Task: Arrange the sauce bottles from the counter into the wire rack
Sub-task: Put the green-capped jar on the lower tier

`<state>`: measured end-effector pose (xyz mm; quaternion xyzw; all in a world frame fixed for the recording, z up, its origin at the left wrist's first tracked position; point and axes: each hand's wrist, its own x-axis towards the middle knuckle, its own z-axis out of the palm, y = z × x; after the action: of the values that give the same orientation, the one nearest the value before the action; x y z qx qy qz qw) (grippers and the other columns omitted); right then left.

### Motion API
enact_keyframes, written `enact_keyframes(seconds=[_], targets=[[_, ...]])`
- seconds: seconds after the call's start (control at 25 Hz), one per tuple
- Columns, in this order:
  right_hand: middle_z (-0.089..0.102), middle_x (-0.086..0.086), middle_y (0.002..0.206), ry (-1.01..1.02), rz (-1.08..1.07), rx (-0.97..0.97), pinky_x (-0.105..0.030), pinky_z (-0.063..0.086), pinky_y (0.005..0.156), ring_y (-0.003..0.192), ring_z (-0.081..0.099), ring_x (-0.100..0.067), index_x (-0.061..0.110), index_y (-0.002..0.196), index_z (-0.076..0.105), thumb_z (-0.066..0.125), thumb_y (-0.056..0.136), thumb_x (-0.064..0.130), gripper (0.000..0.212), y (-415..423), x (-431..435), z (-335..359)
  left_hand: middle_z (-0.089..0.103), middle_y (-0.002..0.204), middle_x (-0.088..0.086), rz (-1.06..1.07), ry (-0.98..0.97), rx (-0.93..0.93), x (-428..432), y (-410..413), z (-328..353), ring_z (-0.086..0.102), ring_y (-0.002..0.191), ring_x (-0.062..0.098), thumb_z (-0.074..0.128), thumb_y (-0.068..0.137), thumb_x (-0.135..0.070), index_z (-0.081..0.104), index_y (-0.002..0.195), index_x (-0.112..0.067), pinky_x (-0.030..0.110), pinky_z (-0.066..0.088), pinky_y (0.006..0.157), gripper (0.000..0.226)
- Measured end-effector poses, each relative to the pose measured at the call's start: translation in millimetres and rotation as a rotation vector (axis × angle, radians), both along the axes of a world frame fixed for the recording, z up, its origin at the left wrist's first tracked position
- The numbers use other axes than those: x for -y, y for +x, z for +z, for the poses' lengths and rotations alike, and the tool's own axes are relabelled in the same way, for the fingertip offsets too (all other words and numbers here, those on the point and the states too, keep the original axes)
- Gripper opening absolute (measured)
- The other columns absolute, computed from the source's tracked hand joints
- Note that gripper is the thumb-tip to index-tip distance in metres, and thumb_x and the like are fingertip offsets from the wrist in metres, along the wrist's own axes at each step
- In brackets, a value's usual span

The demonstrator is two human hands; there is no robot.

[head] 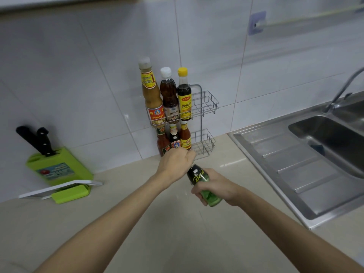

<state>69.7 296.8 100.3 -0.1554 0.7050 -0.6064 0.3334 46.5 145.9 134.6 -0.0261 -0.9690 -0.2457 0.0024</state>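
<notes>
A two-tier wire rack [205,107] stands against the tiled wall. Its upper tier holds three tall bottles: a tan sauce [152,95], a brown sauce with a white cap [169,95] and a dark sauce with a yellow cap [184,95]. Three smaller bottles [174,137] stand in the lower tier. The right part of each tier is bare wire. My right hand [216,186] grips a green bottle [204,186], tilted with its neck toward the rack. My left hand [176,162] is curled over the bottle's top, just in front of the lower tier; the cap is hidden.
A green knife block [59,167] with two black-handled knives stands at the left, a white board [59,189] lying before it. A steel sink [325,134] with drainboard and tap fills the right. Beige counter [157,223] spreads in front.
</notes>
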Motion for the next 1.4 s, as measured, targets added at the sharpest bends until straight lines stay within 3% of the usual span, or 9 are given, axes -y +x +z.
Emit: enact_keyframes(seconds=[0.2,0.4,0.56,0.72,0.92,1.12,1.24,1.32,1.4], targets=[[0.051,-0.011,0.059,-0.167,0.165,0.178,-0.028,0.043,0.049,0.044,0.048,-0.022,0.009,0.079,0.047,0.063,0.071,0.008,0.017,-2,-11,-3,0.04,0.051,0.001,-0.091,0.119,-0.081,-6,15,2,0.04,0.055,0.022,0.034,0.082,-0.031,0.034,0.049,-0.015,0.033,0.024,0.049,0.036],[0.064,-0.01,0.072,0.293,-0.167,-0.236,-0.037,0.055,0.053,0.052,0.061,-0.021,0.008,0.096,0.054,0.069,0.073,0.016,0.029,6,7,-3,0.049,0.061,0.006,-0.056,0.021,0.182,4,-5,-2,0.049,0.066,0.026,0.033,0.091,-0.033,0.04,0.055,-0.016,0.03,0.03,0.054,0.04],[0.066,-0.011,0.075,0.303,-0.3,-0.264,-0.038,0.056,0.053,0.05,0.063,-0.021,0.013,0.096,0.054,0.067,0.069,0.017,0.031,12,14,-9,0.046,0.06,0.004,-0.054,-0.071,0.198,-4,-11,4,0.049,0.069,0.029,0.032,0.087,-0.039,0.04,0.055,-0.016,0.029,0.029,0.054,0.04],[0.059,-0.011,0.065,0.128,-0.289,-0.123,-0.034,0.05,0.05,0.049,0.056,-0.023,0.002,0.093,0.05,0.066,0.07,0.006,0.028,13,11,-3,0.048,0.059,0.006,-0.072,-0.079,0.053,-9,-5,9,0.051,0.066,0.03,0.037,0.088,-0.031,0.042,0.053,-0.013,0.03,0.029,0.051,0.04],[0.052,-0.009,0.059,-0.119,-0.149,0.075,-0.028,0.042,0.051,0.047,0.049,-0.025,0.009,0.078,0.048,0.061,0.069,-0.001,0.019,11,4,-3,0.051,0.058,0.008,-0.145,-0.033,-0.033,-7,-4,15,0.051,0.063,0.029,0.033,0.079,-0.034,0.043,0.049,-0.011,0.033,0.027,0.049,0.039],[0.049,-0.009,0.063,-0.269,0.015,0.176,-0.029,0.042,0.053,0.049,0.048,-0.023,0.012,0.085,0.045,0.062,0.076,0.013,0.019,3,-1,-8,0.049,0.055,0.005,-0.136,-0.005,0.001,-8,-7,12,0.048,0.06,0.027,0.033,0.079,-0.036,0.04,0.049,-0.013,0.033,0.028,0.049,0.039],[0.06,-0.008,0.074,-0.219,0.049,0.199,-0.031,0.048,0.061,0.061,0.059,-0.025,0.012,0.098,0.045,0.06,0.081,0.033,0.032,-9,-4,-3,0.043,0.054,0.0,-0.122,0.083,0.084,-7,-20,16,0.044,0.058,0.021,0.045,0.088,-0.034,0.036,0.051,-0.017,0.032,0.028,0.053,0.041],[0.066,-0.008,0.09,-0.162,0.068,0.241,-0.032,0.052,0.077,0.081,0.065,-0.025,0.007,0.106,0.048,0.048,0.085,0.037,0.036,-22,-7,-2,0.047,0.059,-0.002,-0.126,0.114,0.124,-4,-30,20,0.046,0.059,0.017,0.051,0.09,-0.041,0.041,0.058,-0.02,0.032,0.033,0.057,0.04],[0.067,-0.006,0.111,-0.018,0.016,0.105,-0.031,0.049,0.091,0.102,0.064,-0.022,0.011,0.12,0.048,0.045,0.09,0.037,0.039,-40,-9,-3,0.056,0.066,0.0,-0.104,0.082,0.097,-3,-41,20,0.055,0.065,0.02,0.051,0.09,-0.045,0.048,0.066,-0.017,0.034,0.04,0.06,0.037]])
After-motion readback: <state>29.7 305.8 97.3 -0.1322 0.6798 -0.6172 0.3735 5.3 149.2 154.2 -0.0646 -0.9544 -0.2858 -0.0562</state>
